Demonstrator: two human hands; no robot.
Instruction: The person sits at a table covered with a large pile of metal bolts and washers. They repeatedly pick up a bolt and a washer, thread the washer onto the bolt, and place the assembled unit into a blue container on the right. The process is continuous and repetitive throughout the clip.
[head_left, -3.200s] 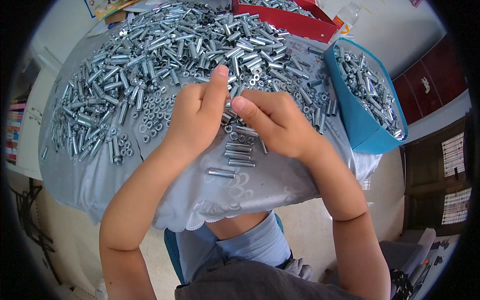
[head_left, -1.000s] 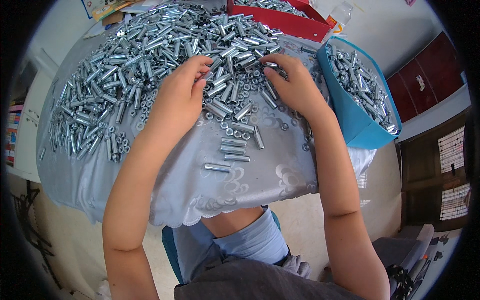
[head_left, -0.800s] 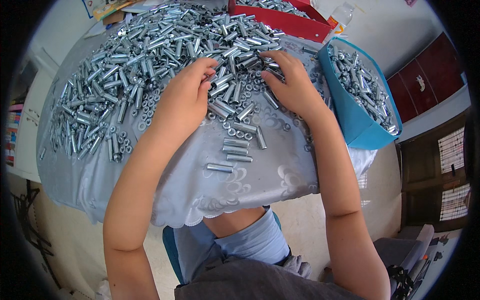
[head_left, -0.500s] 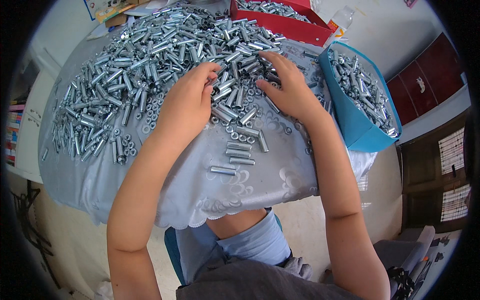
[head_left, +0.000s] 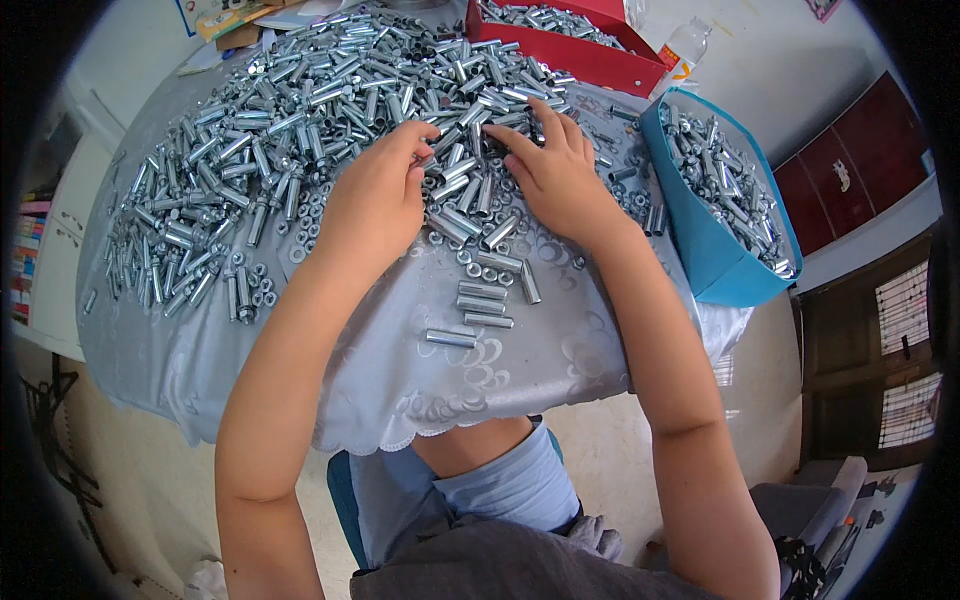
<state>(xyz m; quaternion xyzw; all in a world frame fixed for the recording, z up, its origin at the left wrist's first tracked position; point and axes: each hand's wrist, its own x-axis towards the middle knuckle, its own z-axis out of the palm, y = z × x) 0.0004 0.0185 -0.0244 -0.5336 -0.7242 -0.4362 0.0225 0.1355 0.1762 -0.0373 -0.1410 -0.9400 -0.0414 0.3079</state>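
Observation:
A large heap of silvery metal sleeves [head_left: 370, 85] and bolts covers much of the table. At the near edge of the heap, my left hand [head_left: 375, 195] rests with fingers bent over sleeves and the thumb apart from them; nothing plainly sits in its grasp. Across from it, my right hand [head_left: 565, 180] spreads its fingers over the heap, the index fingertip by an upright sleeve [head_left: 478, 138]. Between the hands lie loose sleeves [head_left: 455, 225] and small nuts [head_left: 488, 273]. Nearer me, several short sleeves [head_left: 482, 305] lie roughly in a row, with another sleeve [head_left: 450, 338] below them.
At right stands a blue fabric bin [head_left: 735, 285] filled with bolts. Behind the heap is a red box [head_left: 570, 60] holding more metal parts, with a clear bottle [head_left: 685, 45] beside it. A grey patterned cloth [head_left: 390, 400] covers the table and hangs over its front edge.
My right hand has shifted slightly left, its index finger reaching inward toward the sleeves between the hands. The left hand has hardly moved.

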